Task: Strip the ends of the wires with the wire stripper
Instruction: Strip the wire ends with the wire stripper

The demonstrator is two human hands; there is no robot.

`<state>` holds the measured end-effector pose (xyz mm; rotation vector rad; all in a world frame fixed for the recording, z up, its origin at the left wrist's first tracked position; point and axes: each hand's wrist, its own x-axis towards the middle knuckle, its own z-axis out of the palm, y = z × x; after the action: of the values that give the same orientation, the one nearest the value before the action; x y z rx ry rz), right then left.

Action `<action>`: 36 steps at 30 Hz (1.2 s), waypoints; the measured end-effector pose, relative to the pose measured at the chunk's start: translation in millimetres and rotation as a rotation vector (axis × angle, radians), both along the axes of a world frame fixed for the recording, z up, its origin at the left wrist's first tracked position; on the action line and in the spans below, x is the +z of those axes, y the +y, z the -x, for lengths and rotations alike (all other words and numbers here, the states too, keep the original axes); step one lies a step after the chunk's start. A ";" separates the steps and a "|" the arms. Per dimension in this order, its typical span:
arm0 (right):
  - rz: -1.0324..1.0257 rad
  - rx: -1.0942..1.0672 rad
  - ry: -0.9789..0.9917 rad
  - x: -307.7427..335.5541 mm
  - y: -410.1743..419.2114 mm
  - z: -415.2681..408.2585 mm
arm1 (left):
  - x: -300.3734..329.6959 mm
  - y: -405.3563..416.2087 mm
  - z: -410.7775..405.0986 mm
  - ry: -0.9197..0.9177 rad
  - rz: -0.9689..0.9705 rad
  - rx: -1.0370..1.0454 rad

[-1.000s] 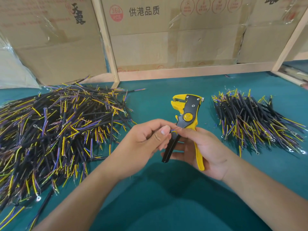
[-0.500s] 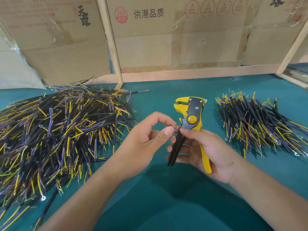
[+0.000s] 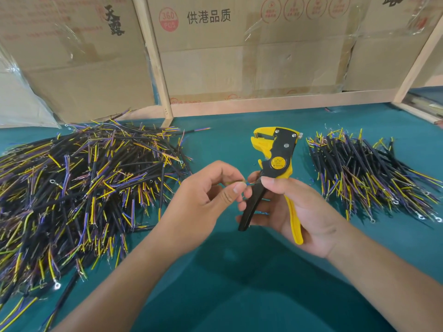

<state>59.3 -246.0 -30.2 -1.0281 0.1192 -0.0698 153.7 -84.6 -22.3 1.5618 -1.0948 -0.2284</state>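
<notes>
Left hand (image 3: 203,197) pinches a thin wire end (image 3: 236,182) between thumb and forefinger. Right hand (image 3: 297,209) grips the yellow wire stripper (image 3: 275,168), thumb touching that wire's tip.

Both forearms enter from the lower edge of the frame and meet near the centre. The left hand (image 3: 203,195) is to the left of centre, its fingers curled, with thumb and index finger pinching a thin wire (image 3: 236,182). The right hand (image 3: 297,209) is to the right of centre, palm turned up and to the left, fingers wrapped around the handles of the wire stripper (image 3: 273,173), thumb on top. The fingertips of both hands almost touch.
</notes>
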 end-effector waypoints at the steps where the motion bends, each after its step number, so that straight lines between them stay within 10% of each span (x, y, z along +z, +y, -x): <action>1: 0.000 0.002 -0.006 0.2 0.3 0.1 | -0.4 -0.2 -0.3 -0.008 -0.008 -0.001; 36: 0.016 -0.023 0.025 -1.7 -0.2 1.5 | -1.7 3.3 -4.0 0.243 0.080 -0.024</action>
<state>57.7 -246.2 -31.9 -1.0440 0.1532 -0.0787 157.7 -81.2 -24.0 1.4098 -0.9207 -0.3763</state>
